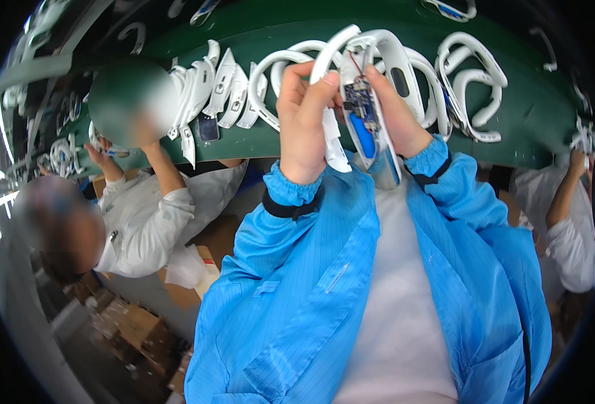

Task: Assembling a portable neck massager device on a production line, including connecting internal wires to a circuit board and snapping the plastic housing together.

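Observation:
My left hand (304,124) is closed on a white curved plastic cover (335,143), which hangs beside an opened housing. The white housing (388,151) sits in my right hand (397,111), fingers wrapped along its right side. Inside it show a dark circuit board (359,97), thin red wires above the board, and a blue battery-like block (363,135) below. White curved bands arch over the top of both pieces; which band belongs to which piece I cannot tell.
On the green table (520,138) beyond my hands lie several white looped housings (471,81). A row of white curved shells (225,87) and a small dark rectangular part (208,128) are to the left. People in white sleeves (152,232) work on both sides. Cardboard boxes (139,330) stand lower left.

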Available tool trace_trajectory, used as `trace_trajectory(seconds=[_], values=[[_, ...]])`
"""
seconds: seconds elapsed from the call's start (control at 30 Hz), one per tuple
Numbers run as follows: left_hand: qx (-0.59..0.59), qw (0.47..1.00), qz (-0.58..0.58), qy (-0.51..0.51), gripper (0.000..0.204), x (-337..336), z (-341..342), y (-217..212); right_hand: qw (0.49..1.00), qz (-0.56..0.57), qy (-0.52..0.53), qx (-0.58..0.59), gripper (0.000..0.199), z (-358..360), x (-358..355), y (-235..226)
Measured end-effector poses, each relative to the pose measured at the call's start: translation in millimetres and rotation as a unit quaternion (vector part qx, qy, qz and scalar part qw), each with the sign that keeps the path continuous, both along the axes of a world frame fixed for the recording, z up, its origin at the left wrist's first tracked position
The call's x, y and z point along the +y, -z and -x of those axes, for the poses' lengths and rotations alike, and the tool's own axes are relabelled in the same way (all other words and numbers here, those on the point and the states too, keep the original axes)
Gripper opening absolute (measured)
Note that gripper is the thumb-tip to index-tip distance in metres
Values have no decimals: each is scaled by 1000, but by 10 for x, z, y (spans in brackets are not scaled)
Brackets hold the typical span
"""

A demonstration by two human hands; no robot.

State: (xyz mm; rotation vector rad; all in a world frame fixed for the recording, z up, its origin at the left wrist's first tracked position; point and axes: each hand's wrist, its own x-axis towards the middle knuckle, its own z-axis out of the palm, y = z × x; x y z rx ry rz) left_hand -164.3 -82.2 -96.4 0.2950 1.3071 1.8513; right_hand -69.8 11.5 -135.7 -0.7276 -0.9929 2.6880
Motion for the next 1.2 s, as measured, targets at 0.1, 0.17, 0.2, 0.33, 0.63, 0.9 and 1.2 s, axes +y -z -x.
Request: trace_trajectory(seconds=[0.1, 0.17, 0.2, 0.33, 0.63, 0.9, 1.2], values=[[-32, 999, 24, -21, 27, 127, -100, 70, 999, -46, 23, -11, 48, -17, -13, 90], [-55, 997, 29, -35, 27, 189, -211, 137, 995, -95, 36, -18, 59, -48, -45, 131], [-32, 998, 38, -25, 29, 185, -227, 205, 995, -93, 41, -20, 59, -64, -43, 118], [-35, 999, 30, -1, 33, 187, -332, 227, 989, -124, 61, -47, 57, -98, -85, 35], [45, 998, 44, 5, 28, 208, -224, 271, 988, -124, 77, -47, 51, -76, -89, 70], [103, 993, 63, 8, 30, 208, -282, 377, 974, -205, 88, -29, 47, -69, -97, 138], [78, 995, 62, -16, 44, 182, -314, 403, 977, -185, 97, -48, 48, -70, -183, 79]])
